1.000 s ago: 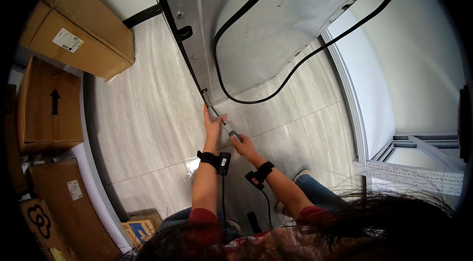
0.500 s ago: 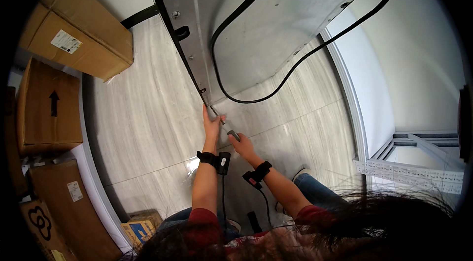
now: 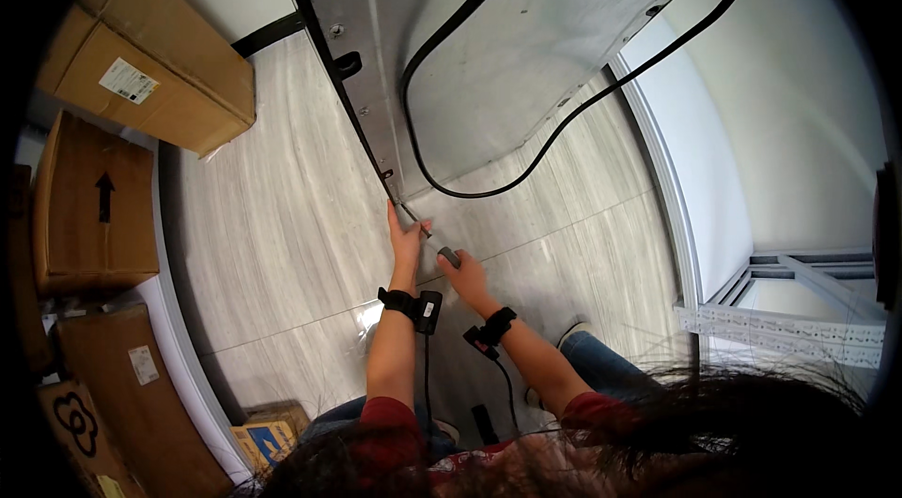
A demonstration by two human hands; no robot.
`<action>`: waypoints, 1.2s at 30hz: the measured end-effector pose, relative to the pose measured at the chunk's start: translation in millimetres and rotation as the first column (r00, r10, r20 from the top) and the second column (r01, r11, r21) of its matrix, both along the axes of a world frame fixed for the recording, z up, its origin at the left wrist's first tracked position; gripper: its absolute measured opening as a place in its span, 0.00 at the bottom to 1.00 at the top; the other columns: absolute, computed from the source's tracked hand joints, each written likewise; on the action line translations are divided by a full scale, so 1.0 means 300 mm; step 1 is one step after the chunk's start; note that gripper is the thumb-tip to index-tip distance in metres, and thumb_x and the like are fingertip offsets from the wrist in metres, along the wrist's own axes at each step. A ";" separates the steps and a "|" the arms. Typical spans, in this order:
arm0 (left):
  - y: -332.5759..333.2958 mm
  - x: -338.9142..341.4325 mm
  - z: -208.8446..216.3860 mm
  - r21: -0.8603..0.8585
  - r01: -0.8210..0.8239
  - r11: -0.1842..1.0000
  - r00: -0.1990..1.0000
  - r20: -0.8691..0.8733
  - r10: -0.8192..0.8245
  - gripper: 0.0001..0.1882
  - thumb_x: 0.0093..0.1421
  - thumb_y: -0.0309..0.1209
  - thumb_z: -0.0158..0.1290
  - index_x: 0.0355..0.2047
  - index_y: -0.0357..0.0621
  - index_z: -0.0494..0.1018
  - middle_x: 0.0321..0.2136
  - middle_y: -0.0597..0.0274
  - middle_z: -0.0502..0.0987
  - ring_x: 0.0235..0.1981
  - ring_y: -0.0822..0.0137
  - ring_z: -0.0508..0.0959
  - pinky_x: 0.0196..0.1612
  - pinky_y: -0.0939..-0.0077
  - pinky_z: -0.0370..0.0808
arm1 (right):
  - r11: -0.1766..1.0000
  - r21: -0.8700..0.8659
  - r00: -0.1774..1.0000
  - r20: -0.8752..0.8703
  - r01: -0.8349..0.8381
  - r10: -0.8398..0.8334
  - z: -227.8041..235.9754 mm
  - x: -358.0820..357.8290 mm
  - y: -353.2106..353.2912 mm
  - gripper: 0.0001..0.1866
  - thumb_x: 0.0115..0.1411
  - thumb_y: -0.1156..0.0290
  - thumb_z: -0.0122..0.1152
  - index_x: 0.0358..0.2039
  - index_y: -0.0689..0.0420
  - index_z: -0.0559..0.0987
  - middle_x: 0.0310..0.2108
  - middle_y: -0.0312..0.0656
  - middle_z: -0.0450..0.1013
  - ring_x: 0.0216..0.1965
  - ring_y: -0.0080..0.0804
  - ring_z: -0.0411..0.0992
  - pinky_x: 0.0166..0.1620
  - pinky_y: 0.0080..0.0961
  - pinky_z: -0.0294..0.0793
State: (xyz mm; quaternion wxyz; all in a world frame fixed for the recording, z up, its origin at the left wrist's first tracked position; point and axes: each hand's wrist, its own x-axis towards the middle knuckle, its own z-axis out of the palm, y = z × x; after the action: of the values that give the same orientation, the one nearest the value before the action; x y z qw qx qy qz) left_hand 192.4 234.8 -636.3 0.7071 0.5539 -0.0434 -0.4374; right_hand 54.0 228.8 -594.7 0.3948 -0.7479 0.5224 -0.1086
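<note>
My right hand point(image 3: 466, 280) is closed around the grey handle of a screwdriver point(image 3: 449, 257). Its thin shaft slants up and left to the bottom corner of a large grey metal panel point(image 3: 489, 75). Close beside the shaft is my left hand point(image 3: 406, 242), with one finger stretched up along the panel's lower corner and the thumb apart, near the shaft. Whether the thumb touches the shaft is too small to tell. The screwdriver's tip and any screw under it cannot be made out. Higher up, screws point(image 3: 337, 31) and black brackets point(image 3: 348, 64) line the panel's left edge.
A black cable point(image 3: 489, 194) loops down in front of the panel. Cardboard boxes point(image 3: 178, 75) stand along the left side, and a white frame point(image 3: 780, 310) is at the right. Wrist straps with small black devices point(image 3: 427, 312) and cords are on both my forearms.
The screwdriver handle and my right hand have shifted very slightly. My left hand stays by the panel's corner, and the scene otherwise looks the same.
</note>
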 end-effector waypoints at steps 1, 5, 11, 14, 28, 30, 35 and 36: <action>-0.003 -0.001 0.000 -0.010 -0.001 1.000 1.000 0.004 0.001 0.39 0.51 0.13 0.38 0.59 0.55 0.38 0.40 0.48 0.66 0.30 0.62 0.76 0.33 0.75 0.73 | 0.999 0.038 1.000 0.019 -0.008 0.007 -0.021 -0.009 -0.018 0.23 0.49 0.51 0.56 0.29 0.63 0.71 0.16 0.46 0.68 0.20 0.44 0.69 0.23 0.33 0.65; -0.014 -0.022 0.019 -0.029 0.017 0.999 0.998 0.054 -0.015 0.39 0.51 0.13 0.38 0.59 0.54 0.38 0.43 0.47 0.64 0.29 0.62 0.76 0.32 0.76 0.73 | 0.781 0.621 0.989 0.060 0.072 -0.138 -0.070 -0.040 -0.071 0.23 0.50 0.51 0.54 0.26 0.63 0.71 0.16 0.45 0.69 0.19 0.41 0.69 0.26 0.34 0.66; -0.001 0.013 -0.013 -0.013 0.008 1.000 0.995 0.095 -0.006 0.39 0.50 0.12 0.38 0.59 0.53 0.39 0.48 0.47 0.59 0.29 0.62 0.76 0.31 0.77 0.73 | 0.987 0.121 0.992 0.077 -0.110 0.101 -0.017 -0.031 -0.005 0.25 0.51 0.53 0.53 0.37 0.63 0.65 0.23 0.46 0.68 0.21 0.41 0.70 0.23 0.32 0.68; -0.003 0.009 -0.009 0.026 -0.004 1.000 0.999 0.042 0.003 0.39 0.50 0.11 0.38 0.59 0.54 0.39 0.49 0.47 0.58 0.29 0.62 0.76 0.31 0.77 0.73 | 0.949 -0.252 0.974 -0.167 -0.190 0.151 0.013 -0.021 0.056 0.24 0.54 0.55 0.50 0.40 0.63 0.63 0.32 0.49 0.67 0.26 0.44 0.70 0.24 0.34 0.69; -0.011 -0.015 0.015 0.026 -0.013 1.000 0.999 0.033 0.012 0.38 0.52 0.12 0.36 0.59 0.56 0.40 0.33 0.51 0.68 0.27 0.63 0.75 0.32 0.73 0.74 | 0.800 0.599 0.989 0.137 -0.041 -0.052 -0.043 -0.037 -0.030 0.21 0.56 0.56 0.48 0.36 0.63 0.64 0.22 0.52 0.68 0.26 0.51 0.68 0.28 0.37 0.66; -0.010 -0.010 0.005 0.016 -0.025 1.000 0.999 0.047 0.024 0.37 0.52 0.12 0.36 0.59 0.56 0.40 0.33 0.51 0.68 0.27 0.63 0.75 0.31 0.73 0.74 | 0.988 0.146 0.991 0.124 -0.060 0.042 -0.031 -0.029 0.011 0.21 0.55 0.57 0.50 0.38 0.63 0.64 0.21 0.52 0.67 0.26 0.50 0.68 0.28 0.37 0.66; -0.011 0.009 -0.029 0.023 -0.063 0.998 0.993 0.099 0.061 0.37 0.52 0.12 0.36 0.59 0.56 0.41 0.29 0.53 0.69 0.26 0.63 0.75 0.30 0.74 0.74 | 0.925 -0.326 0.979 -0.115 -0.196 0.167 0.007 -0.023 0.071 0.24 0.52 0.57 0.54 0.41 0.63 0.64 0.23 0.53 0.68 0.27 0.49 0.69 0.29 0.38 0.68; -0.011 0.006 -0.032 0.033 -0.056 0.998 0.994 0.098 0.052 0.37 0.52 0.12 0.36 0.59 0.56 0.41 0.29 0.53 0.70 0.25 0.63 0.75 0.30 0.74 0.74 | 0.934 -0.312 0.982 -0.130 -0.173 0.139 0.010 -0.018 0.079 0.24 0.52 0.57 0.54 0.41 0.63 0.64 0.23 0.54 0.69 0.27 0.49 0.69 0.29 0.38 0.68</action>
State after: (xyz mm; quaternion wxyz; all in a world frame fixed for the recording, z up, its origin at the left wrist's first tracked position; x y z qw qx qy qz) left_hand 194.1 231.6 -645.8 0.7057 0.5880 -0.0551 -0.3913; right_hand 48.7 252.6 -591.6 0.2467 -0.8461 0.4568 -0.1211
